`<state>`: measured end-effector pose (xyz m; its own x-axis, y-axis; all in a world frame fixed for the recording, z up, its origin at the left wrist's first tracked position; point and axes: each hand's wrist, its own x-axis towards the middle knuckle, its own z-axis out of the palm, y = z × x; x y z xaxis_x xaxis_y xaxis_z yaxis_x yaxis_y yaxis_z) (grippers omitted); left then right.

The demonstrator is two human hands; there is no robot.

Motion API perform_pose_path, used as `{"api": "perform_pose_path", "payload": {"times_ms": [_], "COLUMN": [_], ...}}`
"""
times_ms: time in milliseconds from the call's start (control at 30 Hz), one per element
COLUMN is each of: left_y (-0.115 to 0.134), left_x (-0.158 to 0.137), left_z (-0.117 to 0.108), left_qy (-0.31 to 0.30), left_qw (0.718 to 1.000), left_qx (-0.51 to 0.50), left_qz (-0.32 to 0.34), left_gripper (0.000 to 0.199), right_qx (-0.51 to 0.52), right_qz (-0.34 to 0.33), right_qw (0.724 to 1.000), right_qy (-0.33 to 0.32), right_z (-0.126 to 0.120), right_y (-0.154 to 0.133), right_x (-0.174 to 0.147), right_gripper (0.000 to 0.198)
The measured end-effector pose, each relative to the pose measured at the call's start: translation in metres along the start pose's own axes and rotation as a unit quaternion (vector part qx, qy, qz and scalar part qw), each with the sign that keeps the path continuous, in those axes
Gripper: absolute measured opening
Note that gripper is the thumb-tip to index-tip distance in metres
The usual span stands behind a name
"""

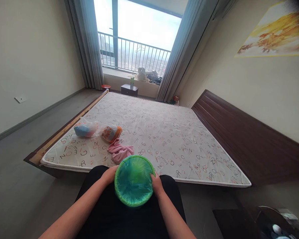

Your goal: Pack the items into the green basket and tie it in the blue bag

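Note:
A round green trash bin [135, 181], seen from above, rests between my knees with a thin bluish plastic bag lining its inside and a bright green rim. My left hand [111, 174] grips the bin at its left side, its fingertips partly hidden by the rim. On the opposite side, my right hand [157, 183] holds the rim with the thumb on top. Just beyond the bin, a crumpled pink cloth [121, 151] lies on the mattress [161, 139].
An orange-and-white package [111, 133] and a clear plastic bag with something blue inside [86, 127] sit on the mattress. A wooden bed frame edge [64, 136] runs along the left, a dark headboard [249, 136] along the right. Farther off stands a small nightstand [129, 90].

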<state>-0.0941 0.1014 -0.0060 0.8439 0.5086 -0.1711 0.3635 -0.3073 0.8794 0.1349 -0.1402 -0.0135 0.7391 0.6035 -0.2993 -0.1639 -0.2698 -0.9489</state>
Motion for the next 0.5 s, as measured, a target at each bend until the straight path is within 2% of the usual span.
{"api": "perform_pose_path", "payload": {"times_ms": [133, 300, 500], "left_y": [0.0009, -0.0014, -0.0046], "left_x": [-0.0009, 0.0035, 0.0089], "left_z": [-0.0012, -0.0013, -0.0017], "left_qy": [0.007, 0.036, 0.043], "left_qw": [1.000, 0.999, 0.997], "left_qx": [0.020, -0.020, -0.017], "left_qz": [0.004, 0.002, -0.068], "left_gripper": [0.041, 0.046, 0.038], "right_qx": [-0.010, 0.004, 0.016], "right_qz": [0.006, 0.008, 0.004], "right_qw": [1.000, 1.000, 1.000], "right_qy": [0.015, -0.001, -0.003], "right_z": [0.0007, 0.0021, 0.0043], "right_y": [0.0008, 0.0012, -0.0023], "right_x": [0.0012, 0.0026, 0.0006], "right_gripper": [0.054, 0.049, 0.048]}}
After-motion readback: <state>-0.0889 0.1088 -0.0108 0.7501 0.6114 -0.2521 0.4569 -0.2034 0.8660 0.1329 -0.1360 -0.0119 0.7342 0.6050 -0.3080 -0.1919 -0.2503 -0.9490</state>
